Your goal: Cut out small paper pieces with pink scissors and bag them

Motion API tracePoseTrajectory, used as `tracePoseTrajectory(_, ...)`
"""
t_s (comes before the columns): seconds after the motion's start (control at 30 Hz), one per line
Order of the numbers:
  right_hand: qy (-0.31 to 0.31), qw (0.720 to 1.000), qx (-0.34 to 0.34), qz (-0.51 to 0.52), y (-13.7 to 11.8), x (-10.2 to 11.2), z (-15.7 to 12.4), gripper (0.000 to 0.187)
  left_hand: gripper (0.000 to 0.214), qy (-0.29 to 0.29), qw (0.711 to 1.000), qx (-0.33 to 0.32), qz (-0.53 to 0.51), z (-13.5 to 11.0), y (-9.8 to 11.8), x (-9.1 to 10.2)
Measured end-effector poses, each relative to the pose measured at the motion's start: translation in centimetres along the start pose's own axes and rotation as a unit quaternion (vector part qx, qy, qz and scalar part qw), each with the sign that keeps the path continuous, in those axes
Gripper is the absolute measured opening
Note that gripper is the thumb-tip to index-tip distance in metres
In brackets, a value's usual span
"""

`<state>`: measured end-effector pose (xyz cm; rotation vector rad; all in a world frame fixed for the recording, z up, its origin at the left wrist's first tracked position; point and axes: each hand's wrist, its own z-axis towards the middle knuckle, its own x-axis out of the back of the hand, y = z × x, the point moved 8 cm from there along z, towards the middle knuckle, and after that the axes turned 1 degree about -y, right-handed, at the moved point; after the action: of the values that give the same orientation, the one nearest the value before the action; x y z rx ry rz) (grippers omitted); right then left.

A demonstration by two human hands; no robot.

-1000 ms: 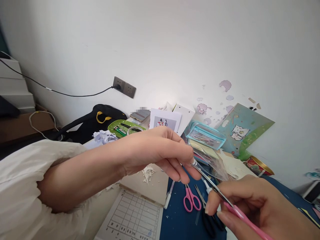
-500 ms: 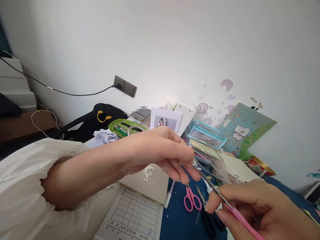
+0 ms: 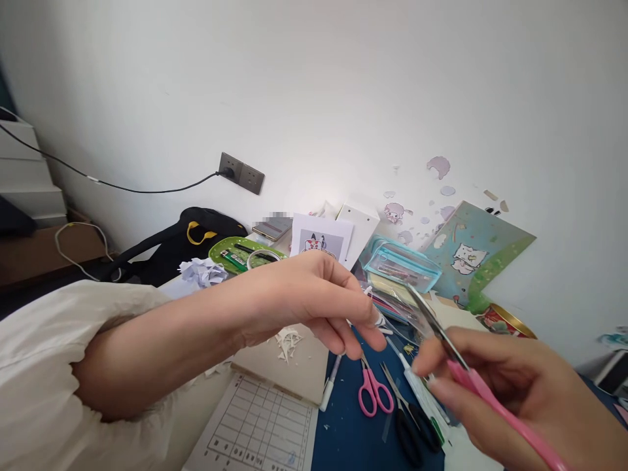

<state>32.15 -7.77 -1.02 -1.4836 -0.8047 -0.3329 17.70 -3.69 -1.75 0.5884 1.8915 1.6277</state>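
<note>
My left hand reaches across from the left, its thumb and fingers pinched on a small white scrap above the blue mat. My right hand, at the lower right, is closed round a pink-handled metal tool. The tool's thin metal tip points up and left, a little to the right of my left fingertips and apart from the scrap. I cannot tell what kind of tool it is.
Pink scissors, black scissors and a white pen lie on the mat. A board with paper scraps, a gridded sheet, a green tray, a blue pouch and a tin crowd the desk by the wall.
My right hand has lifted the tool up and to the right, so its tip has come away from the scrap in my left fingers. My left hand has barely moved.
</note>
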Motion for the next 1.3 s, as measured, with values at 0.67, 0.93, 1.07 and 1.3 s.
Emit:
tracePoseTrajectory(0.67, 0.099, 0.963, 0.131, 0.213, -7.4, -1.7, 1.1, 0.017, 0.016, 0.115, 0.956, -0.136, 0.235, -5.1, 5.2, 0.2)
tracePoseTrajectory(0.93, 0.106, 0.962, 0.195, 0.162, -11.1, -2.0, 1.2, 0.014, 0.018, 0.153, 0.921, -0.135, 0.33, -7.8, 7.2, 1.6)
tracePoseTrajectory(1.07, 0.094, 0.95, 0.217, 0.204, -10.5, -2.3, 1.6, 0.014, 0.02, 0.153, 0.923, -0.123, 0.331, -7.4, 6.8, 1.5)
tracePoseTrajectory(1.3, 0.077, 0.939, 0.218, 0.254, -9.1, -1.5, 2.1, 0.016, 0.01, 0.158, 0.947, -0.123, 0.25, -6.7, 6.3, 1.3)
